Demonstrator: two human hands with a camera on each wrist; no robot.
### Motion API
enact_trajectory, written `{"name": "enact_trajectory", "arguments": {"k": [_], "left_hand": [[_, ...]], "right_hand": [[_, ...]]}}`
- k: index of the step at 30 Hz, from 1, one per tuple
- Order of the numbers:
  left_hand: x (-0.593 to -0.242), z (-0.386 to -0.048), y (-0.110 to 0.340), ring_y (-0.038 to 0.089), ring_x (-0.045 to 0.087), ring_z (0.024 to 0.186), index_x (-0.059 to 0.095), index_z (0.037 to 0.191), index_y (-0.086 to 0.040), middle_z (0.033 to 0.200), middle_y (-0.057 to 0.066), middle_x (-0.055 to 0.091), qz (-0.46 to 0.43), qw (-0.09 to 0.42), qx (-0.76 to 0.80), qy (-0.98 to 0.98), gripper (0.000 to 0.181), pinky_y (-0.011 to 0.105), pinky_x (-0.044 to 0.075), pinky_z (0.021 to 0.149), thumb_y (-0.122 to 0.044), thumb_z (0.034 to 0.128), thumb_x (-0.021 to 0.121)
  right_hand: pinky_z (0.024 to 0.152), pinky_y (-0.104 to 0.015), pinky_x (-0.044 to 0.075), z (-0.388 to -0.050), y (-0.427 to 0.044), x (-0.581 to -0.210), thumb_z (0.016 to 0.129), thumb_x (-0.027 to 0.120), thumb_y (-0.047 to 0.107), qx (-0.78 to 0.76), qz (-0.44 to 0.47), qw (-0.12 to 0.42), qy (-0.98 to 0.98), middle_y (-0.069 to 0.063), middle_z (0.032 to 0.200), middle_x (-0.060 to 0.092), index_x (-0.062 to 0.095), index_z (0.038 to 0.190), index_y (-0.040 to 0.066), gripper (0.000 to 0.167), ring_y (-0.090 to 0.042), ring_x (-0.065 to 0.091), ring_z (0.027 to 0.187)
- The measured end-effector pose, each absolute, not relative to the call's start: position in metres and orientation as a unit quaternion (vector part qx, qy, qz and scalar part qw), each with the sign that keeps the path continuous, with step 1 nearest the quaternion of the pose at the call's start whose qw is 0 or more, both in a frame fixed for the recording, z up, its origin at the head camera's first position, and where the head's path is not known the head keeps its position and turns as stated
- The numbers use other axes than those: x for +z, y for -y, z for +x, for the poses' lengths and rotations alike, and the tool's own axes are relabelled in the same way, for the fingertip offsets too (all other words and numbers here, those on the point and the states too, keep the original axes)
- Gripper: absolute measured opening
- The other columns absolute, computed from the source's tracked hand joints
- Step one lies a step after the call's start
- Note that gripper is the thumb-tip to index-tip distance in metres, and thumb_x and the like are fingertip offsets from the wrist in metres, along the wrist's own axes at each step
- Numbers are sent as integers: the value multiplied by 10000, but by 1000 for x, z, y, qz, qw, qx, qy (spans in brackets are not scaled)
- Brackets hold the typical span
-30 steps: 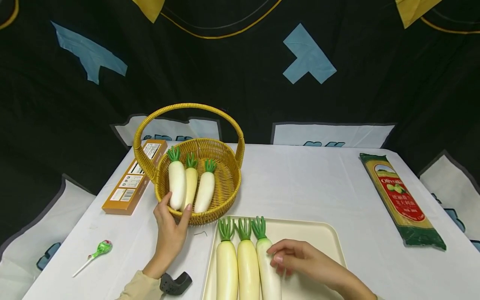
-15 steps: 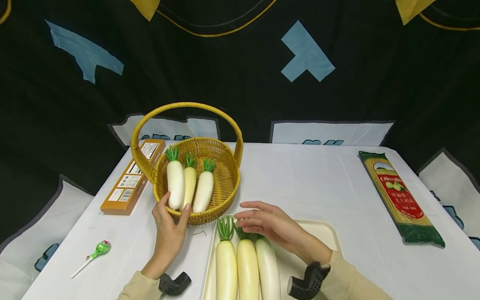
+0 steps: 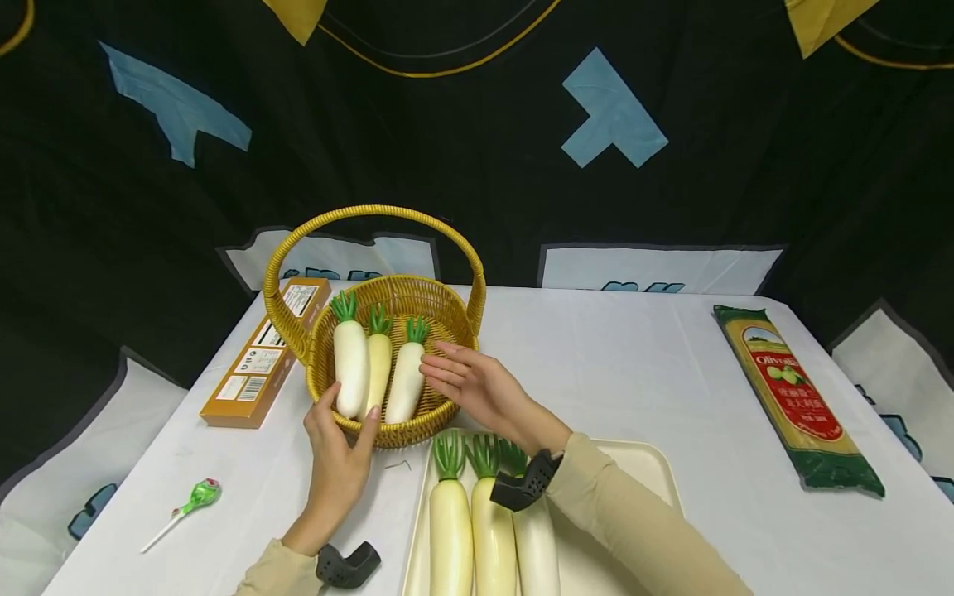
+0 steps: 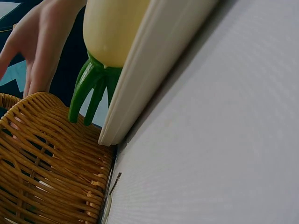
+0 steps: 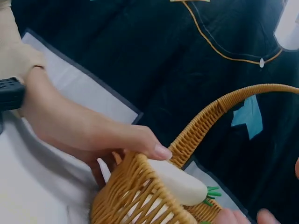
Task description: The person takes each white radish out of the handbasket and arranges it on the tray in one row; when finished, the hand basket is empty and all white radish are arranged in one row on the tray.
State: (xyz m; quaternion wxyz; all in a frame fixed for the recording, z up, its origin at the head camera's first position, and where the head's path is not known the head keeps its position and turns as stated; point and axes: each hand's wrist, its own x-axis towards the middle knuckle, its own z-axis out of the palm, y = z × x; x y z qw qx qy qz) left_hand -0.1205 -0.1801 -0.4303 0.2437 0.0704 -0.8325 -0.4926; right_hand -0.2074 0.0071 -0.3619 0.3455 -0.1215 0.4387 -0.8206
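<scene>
A yellow wicker basket [image 3: 417, 430] with a tall handle holds a white radish [image 3: 351, 368] on the left, a yellowish radish [image 3: 378, 368] and another white radish [image 3: 406, 382] on the right. My left hand [image 3: 339, 463] grips the basket's near rim, its thumb over the edge in the right wrist view. Over the basket's right side, my right hand [image 3: 492, 393] has straight fingers with the tips beside the right-hand white radish; whether they touch it I cannot tell. Three larger radishes, two yellowish [image 3: 450, 538] and one white [image 3: 538, 555], lie on the cream tray [image 3: 633, 463].
An orange-brown box [image 3: 261, 364] lies left of the basket. A green-wrapped lollipop [image 3: 195, 498] lies at the front left, and a noodle packet [image 3: 793, 385] at the far right. A small thin twig-like piece [image 3: 398, 464] is between basket and tray.
My right hand has moved up and left, from beside the tray's white radish over the green tops to the basket's right side. My left hand has stayed on the rim.
</scene>
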Motion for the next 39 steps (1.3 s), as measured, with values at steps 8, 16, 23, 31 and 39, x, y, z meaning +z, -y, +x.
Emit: {"name": "enact_trajectory", "arguments": {"k": [8,16,23,31,39], "left_hand": [[-430,-122,179,345,233,1220,216,1380,-50,1338,273,196,67,246,-492,833,625,494,219,971,-213,886,562],[-429,-121,180,348,240,1221,217,1383,-63,1341,269,195,71,244,-492,833,626,500,221,975,-221,886,562],[-429,-121,182,360,241,1222,224,1377,-53,1338,278,200,72,252,-485,834,623,510,224,970,-217,882,565],[-432,-121,183,367,241,1227,227,1375,-48,1337,278,201,73,248,-483,836,624,514,227,971,-234,884,563],[-434,-121,183,360,249,1216,229,1372,-53,1324,279,213,72,248,-481,838,618,510,237,961,-238,885,561]], "right_hand": [[1096,-425,217,-229,24,-360,924,400,184,-847,-48,271,-455,-280,1437,203,306,1298,-6,430,-372,259,1329],[1103,-431,182,-240,42,-356,802,638,259,-766,21,188,-614,-121,1445,216,264,1369,17,722,-289,211,1337],[1074,-448,248,-249,51,-357,784,667,274,-725,53,248,-640,-137,1451,219,204,1409,20,819,-300,268,1321],[933,-595,331,-256,58,-366,767,684,295,-674,123,310,-659,-140,1424,288,386,1336,84,677,-372,309,1255],[650,-459,503,-253,65,-370,731,730,295,-629,112,359,-681,-78,901,602,610,1006,105,356,-229,572,823]]}}
